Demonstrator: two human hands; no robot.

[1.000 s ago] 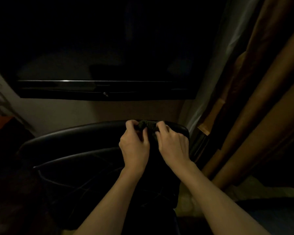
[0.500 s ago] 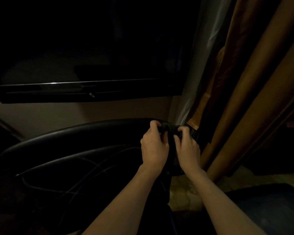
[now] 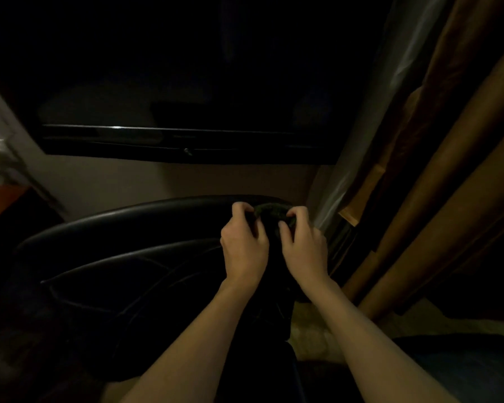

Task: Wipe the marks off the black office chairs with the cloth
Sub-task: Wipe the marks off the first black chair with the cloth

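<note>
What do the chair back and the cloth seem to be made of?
Chair back: probably black leather or imitation leather, smooth with a dull sheen; light glints along its top edge and creases.
Cloth: apparently a dark, soft knitted or terry fabric, matte and bunched between both hands; the dim light leaves the weave uncertain.

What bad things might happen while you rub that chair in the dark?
The room is very dim, so marks on the black chair may get missed. The dark cloth sits bunched between the left hand and right hand, so little of it may touch the chair. The curtain hangs close and could get snagged.
</note>
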